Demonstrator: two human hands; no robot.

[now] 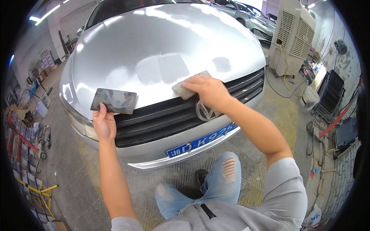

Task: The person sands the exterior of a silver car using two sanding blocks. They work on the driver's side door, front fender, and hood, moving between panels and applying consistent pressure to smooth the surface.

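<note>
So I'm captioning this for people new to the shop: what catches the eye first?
The silver car hood fills the upper centre, with dull grey filler patches near its front edge. The right hand presses a grey sanding block there, while the left hand holds a dark flat board over the grille.

The person wears a light grey short-sleeved shirt (283, 192), its sleeves ending above the elbows, with a small dark strip at the front of the chest; both forearms are bare, and neither the left hand (104, 124) nor the right hand (210, 91) wears a glove. The trousers are pale blue jeans (223, 181) torn open at both knees; a dark shoe (201, 176) shows between the legs.
</note>
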